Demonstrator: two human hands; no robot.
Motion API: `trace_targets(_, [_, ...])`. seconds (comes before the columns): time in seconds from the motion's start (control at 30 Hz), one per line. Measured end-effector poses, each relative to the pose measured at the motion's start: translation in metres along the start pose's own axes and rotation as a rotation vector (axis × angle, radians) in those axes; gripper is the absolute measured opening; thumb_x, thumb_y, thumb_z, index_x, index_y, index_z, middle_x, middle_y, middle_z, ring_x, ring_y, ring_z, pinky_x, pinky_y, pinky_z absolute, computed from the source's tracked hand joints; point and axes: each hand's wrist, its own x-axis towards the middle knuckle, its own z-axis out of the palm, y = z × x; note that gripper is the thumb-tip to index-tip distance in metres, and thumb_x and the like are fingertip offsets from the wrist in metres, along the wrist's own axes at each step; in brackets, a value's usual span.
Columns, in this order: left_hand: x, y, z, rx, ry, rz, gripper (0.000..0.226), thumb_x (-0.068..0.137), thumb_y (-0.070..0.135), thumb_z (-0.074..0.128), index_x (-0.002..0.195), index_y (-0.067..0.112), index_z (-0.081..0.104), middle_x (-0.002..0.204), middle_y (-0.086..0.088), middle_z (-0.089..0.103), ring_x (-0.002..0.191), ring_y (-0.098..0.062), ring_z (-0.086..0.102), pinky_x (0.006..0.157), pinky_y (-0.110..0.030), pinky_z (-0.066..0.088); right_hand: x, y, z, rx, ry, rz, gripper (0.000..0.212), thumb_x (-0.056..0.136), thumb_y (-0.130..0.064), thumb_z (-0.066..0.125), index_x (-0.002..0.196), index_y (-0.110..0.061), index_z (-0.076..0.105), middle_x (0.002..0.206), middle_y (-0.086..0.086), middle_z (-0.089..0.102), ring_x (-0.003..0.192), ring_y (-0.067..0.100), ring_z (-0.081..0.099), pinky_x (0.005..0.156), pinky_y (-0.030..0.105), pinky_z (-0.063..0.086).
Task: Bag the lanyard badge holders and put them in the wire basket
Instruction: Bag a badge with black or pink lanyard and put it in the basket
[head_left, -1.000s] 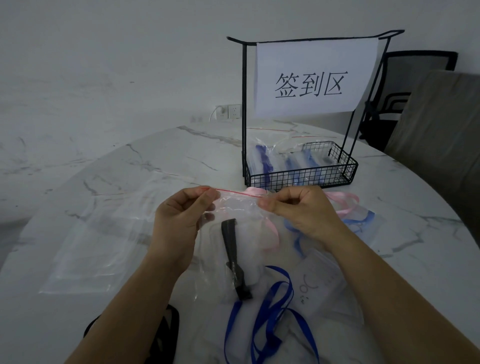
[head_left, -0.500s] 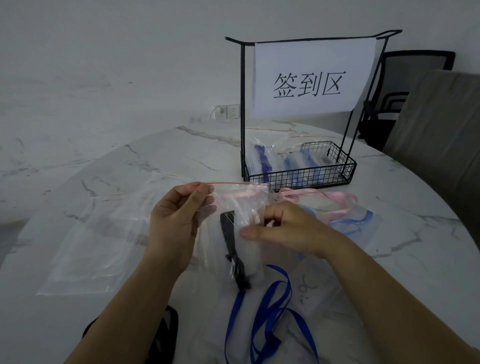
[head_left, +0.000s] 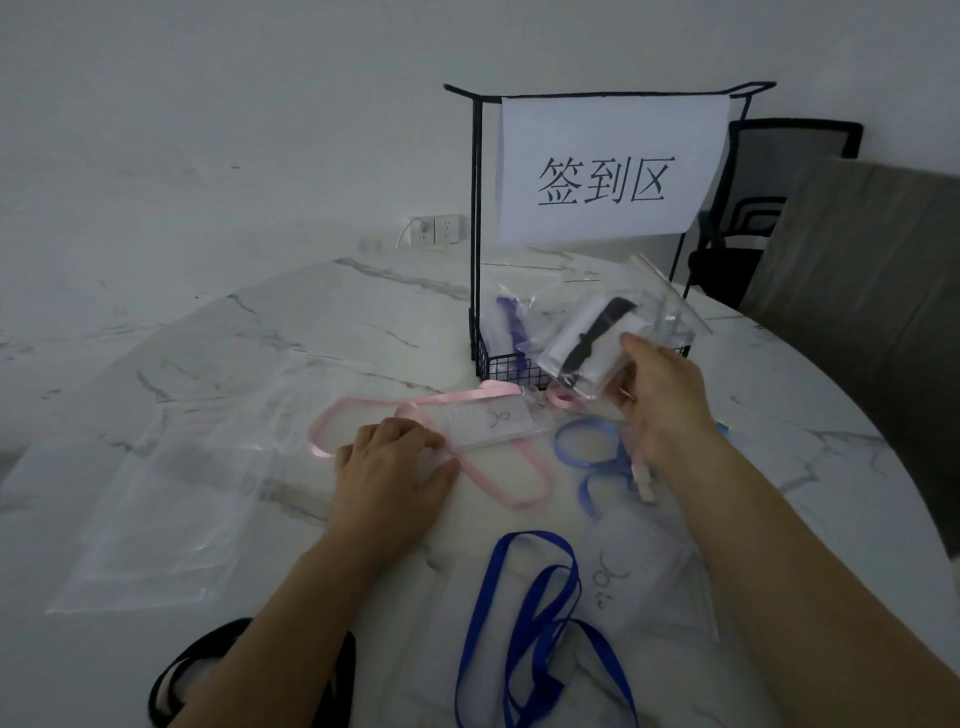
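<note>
Pinched at its near edge between thumb and curled fingers of the right hand (head_left: 662, 400): the zip bag (head_left: 582, 358) with a black-strapped badge holder inside, held up just before the wire basket (head_left: 506, 369). Nearest, loose on the marble table (head_left: 322, 332), a blue lanyard (head_left: 519, 618). Further on, the left hand (head_left: 395, 467) resting with loosely bent fingers on the pink lanyard (head_left: 498, 483), no pinch visible. Probably very light, with soft and slippery film; better taken through the film by the stiffer card. Behind, other bagged holders (head_left: 511, 322) in the basket.
</note>
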Motion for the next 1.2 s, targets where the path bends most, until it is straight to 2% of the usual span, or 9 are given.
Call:
trace_targets(0.13, [0.001, -0.001, 0.001, -0.021, 0.012, 0.006, 0.036, 0.093, 0.05, 0.052, 0.123, 0.032, 0.06, 0.133, 0.006, 0.052, 0.124, -0.017, 0.043, 0.105, -0.037, 0.03, 0.034, -0.015, 0.007, -0.389, 0.09, -0.227, 0.023, 0.096, -0.026, 0.056, 0.076, -0.014, 0.058, 0.074, 0.002, 0.061, 0.074, 0.022, 0.06, 0.069, 0.034, 0.048])
trace_targets(0.33, [0.0, -0.001, 0.002, -0.035, 0.028, 0.023, 0.035, 0.092, 0.05, 0.054, 0.122, 0.033, 0.06, 0.131, 0.007, 0.052, 0.123, -0.016, 0.043, 0.104, -0.037, 0.03, 0.082, -0.037, 0.022, -0.632, 0.212, -0.37, 0.022, 0.101, -0.026, 0.049, 0.091, -0.01, 0.06, 0.088, 0.005, 0.059, 0.084, 0.023, 0.055, 0.072, 0.028, 0.038])
trace_targets(0.43, [0.0, -0.002, 0.003, -0.034, 0.021, 0.022, 0.035, 0.092, 0.05, 0.053, 0.122, 0.034, 0.06, 0.131, 0.008, 0.052, 0.123, -0.017, 0.042, 0.104, -0.037, 0.03, 0.092, -0.03, 0.03, -0.914, 0.042, -0.338, 0.027, 0.101, -0.022, 0.048, 0.082, -0.009, 0.061, 0.083, 0.006, 0.059, 0.081, 0.024, 0.055, 0.063, 0.025, 0.036])
trace_targets(0.53, [0.001, -0.005, 0.004, -0.042, 0.032, 0.018, 0.034, 0.091, 0.05, 0.055, 0.12, 0.035, 0.061, 0.131, 0.009, 0.052, 0.123, -0.017, 0.042, 0.102, -0.036, 0.03, 0.095, -0.026, 0.041, -1.107, -0.141, -0.269, 0.029, 0.101, -0.02, 0.05, 0.113, -0.002, 0.069, 0.111, 0.013, 0.067, 0.093, 0.025, 0.059, 0.074, 0.022, 0.038])
trace_targets(0.7, [0.003, -0.006, 0.006, -0.048, 0.044, 0.024, 0.033, 0.09, 0.05, 0.056, 0.119, 0.034, 0.062, 0.13, 0.008, 0.053, 0.122, -0.017, 0.043, 0.101, -0.037, 0.03, 0.094, -0.026, 0.051, -1.408, -0.167, -0.194, 0.033, 0.095, -0.024, 0.054, 0.117, -0.001, 0.062, 0.122, 0.019, 0.062, 0.09, 0.027, 0.051, 0.074, 0.025, 0.039])
trace_targets(0.83, [0.004, -0.005, 0.008, -0.055, 0.043, 0.031, 0.034, 0.091, 0.05, 0.055, 0.12, 0.034, 0.062, 0.13, 0.008, 0.053, 0.122, -0.017, 0.043, 0.101, -0.036, 0.03, 0.085, -0.025, 0.051, -1.496, 0.002, -0.245, 0.051, 0.089, -0.034, 0.064, 0.129, -0.005, 0.054, 0.132, 0.02, 0.052, 0.111, 0.035, 0.054, 0.087, 0.037, 0.049])
trace_targets(0.93, [0.003, -0.006, 0.007, -0.064, 0.045, 0.031, 0.033, 0.091, 0.049, 0.055, 0.119, 0.032, 0.063, 0.128, 0.008, 0.054, 0.12, -0.017, 0.044, 0.099, -0.035, 0.031, 0.064, -0.024, 0.047, -1.232, 0.102, -0.48, 0.061, 0.088, -0.033, 0.066, 0.138, -0.009, 0.042, 0.137, 0.019, 0.043, 0.121, 0.035, 0.05, 0.093, 0.04, 0.046])
trace_targets(1.1, [0.002, -0.006, 0.005, -0.094, 0.068, 0.016, 0.019, 0.091, 0.041, 0.056, 0.105, 0.031, 0.064, 0.119, 0.008, 0.058, 0.111, -0.016, 0.047, 0.092, -0.032, 0.031, -0.001, -0.005, 0.035, -1.003, -0.303, -0.605, 0.012, 0.09, -0.031, 0.066, 0.101, -0.026, 0.068, 0.087, -0.015, 0.064, 0.077, 0.0, 0.06, 0.078, 0.032, 0.055])
trace_targets(1.2, [0.002, -0.005, 0.003, -0.123, 0.075, -0.007, 0.01, 0.091, 0.033, 0.057, 0.098, 0.029, 0.063, 0.111, 0.008, 0.06, 0.106, -0.016, 0.051, 0.089, -0.031, 0.034, -0.032, 0.019, 0.023, -1.117, -0.45, -0.531, 0.025, 0.088, -0.037, 0.069, 0.111, -0.027, 0.068, 0.091, -0.018, 0.063, 0.082, -0.001, 0.06, 0.082, 0.033, 0.055])
